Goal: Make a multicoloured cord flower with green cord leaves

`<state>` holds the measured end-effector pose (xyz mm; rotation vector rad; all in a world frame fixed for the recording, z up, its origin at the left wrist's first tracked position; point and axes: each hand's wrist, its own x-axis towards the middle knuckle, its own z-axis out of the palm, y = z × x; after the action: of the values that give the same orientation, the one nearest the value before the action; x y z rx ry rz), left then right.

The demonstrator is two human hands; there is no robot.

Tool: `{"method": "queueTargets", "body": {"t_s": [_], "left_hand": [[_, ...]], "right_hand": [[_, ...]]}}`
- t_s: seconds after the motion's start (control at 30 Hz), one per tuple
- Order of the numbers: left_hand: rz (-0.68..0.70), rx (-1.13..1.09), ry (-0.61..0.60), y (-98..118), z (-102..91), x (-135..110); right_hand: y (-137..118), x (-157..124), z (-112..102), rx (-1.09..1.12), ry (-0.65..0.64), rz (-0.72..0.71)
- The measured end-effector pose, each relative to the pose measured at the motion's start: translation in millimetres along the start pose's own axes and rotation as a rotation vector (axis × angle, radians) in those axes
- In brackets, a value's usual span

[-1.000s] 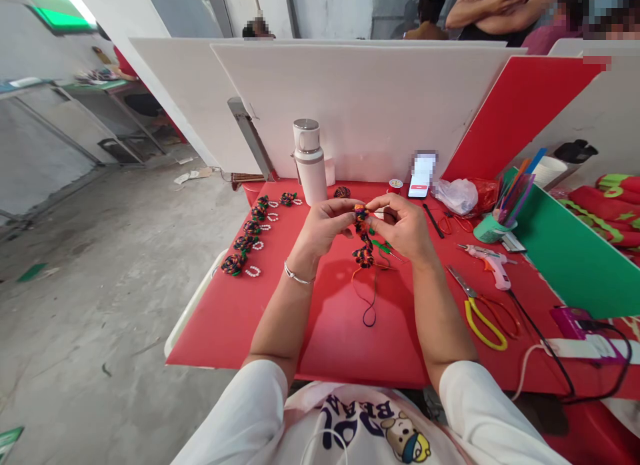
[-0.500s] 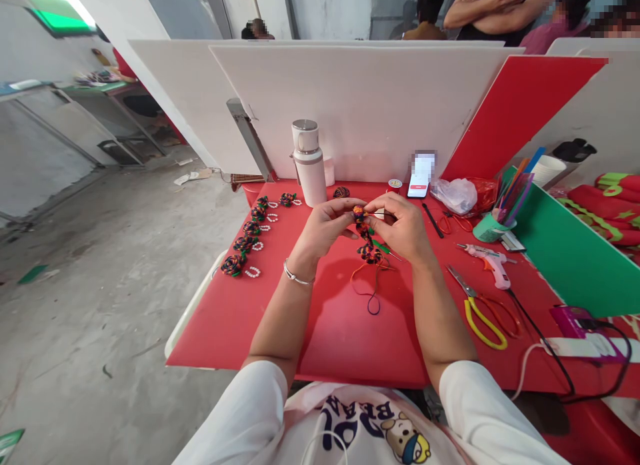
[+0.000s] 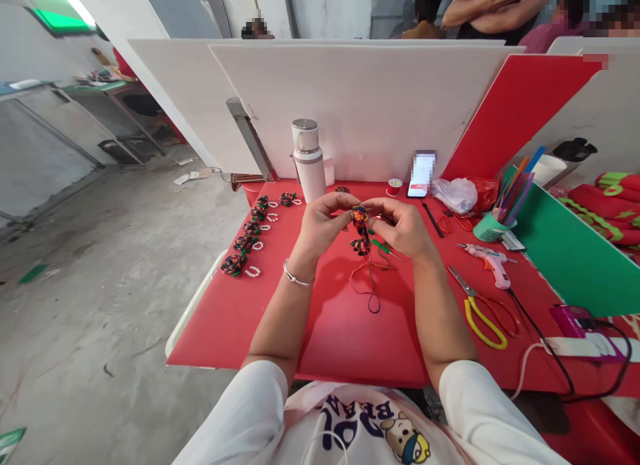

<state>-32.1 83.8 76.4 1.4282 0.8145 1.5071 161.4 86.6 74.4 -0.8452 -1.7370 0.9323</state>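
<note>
Above the middle of the red table [image 3: 340,332], my left hand [image 3: 323,226] and my right hand [image 3: 400,226] pinch the top of a multicoloured cord piece [image 3: 360,228] in orange, black and green. Both hands are closed on it, fingertips almost meeting. Its lower knotted part hangs between my wrists, and loose orange and dark cord ends [image 3: 371,288] trail down onto the table. A thin green stem [image 3: 384,246] shows under my right palm.
Several finished cord flowers with pearl loops [image 3: 250,242] lie in a row at the left. A white bottle [image 3: 309,162], a phone [image 3: 423,173], a green cup of sticks [image 3: 493,224], a glue gun [image 3: 493,262] and yellow scissors [image 3: 480,315] stand around. People stand behind the white partition [image 3: 360,105].
My hands have lifted slightly and drawn closer, and the hanging cord piece has risen with them, its loose loop shortening on the table.
</note>
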Motion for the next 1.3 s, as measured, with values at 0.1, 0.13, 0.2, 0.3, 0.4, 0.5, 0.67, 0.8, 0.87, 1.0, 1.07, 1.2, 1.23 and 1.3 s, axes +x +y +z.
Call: {"method": "queueTargets", "body": {"t_s": [0.1, 0.13, 0.2, 0.3, 0.4, 0.5, 0.67, 0.8, 0.87, 1.0, 1.07, 1.2, 1.23, 1.3], "left_hand": [[0.045, 0.013, -0.005, 1, 1.9, 0], [0.056, 0.005, -0.002, 0, 2.3, 0], [0.07, -0.009, 0.001, 0, 2.3, 0], [0.055, -0.009, -0.005, 0, 1.3, 0], [-0.036, 0.013, -0.034, 1, 0.0, -1], [-0.173, 0.024, -0.098, 2, -1.4, -2], [-0.231, -0.018, -0.11, -2, -4.5, 0], [-0.152, -0.001, -0.072, -3, -4.2, 1], [-0.122, 0.031, -0.075, -2, -3.0, 0], [-0.11, 0.054, -0.073, -1, -0.9, -1], [-0.134, 0.042, -0.069, 0, -0.6, -1], [-0.226, 0.023, -0.117, 1, -1.3, -1], [-0.257, 0.015, -0.133, 2, -1.6, -1], [-0.317, -0.012, -0.161, 2, -1.8, 0]], "right_hand": [[-2, -1, -1, 0.016, 0.023, 0.01], [-3, -1, -2, 0.027, 0.028, 0.007], [-5, -1, -2, 0.071, 0.02, -0.006], [-8, -1, -2, 0.13, -0.012, -0.022], [-9, -1, -2, 0.105, 0.008, -0.021], [-7, -1, -2, 0.043, 0.056, -0.017], [-1, -1, -3, -0.018, 0.077, -0.028], [1, -1, -3, -0.019, 0.069, -0.027], [2, -1, -3, -0.019, 0.069, -0.021], [1, 0, -3, -0.011, 0.073, -0.026], [-1, 1, -3, 0.005, 0.069, -0.029], [-7, 1, -2, 0.008, 0.109, -0.038], [-7, 1, -2, 0.006, 0.13, -0.046], [-8, 1, -2, -0.003, 0.167, -0.074]]}}
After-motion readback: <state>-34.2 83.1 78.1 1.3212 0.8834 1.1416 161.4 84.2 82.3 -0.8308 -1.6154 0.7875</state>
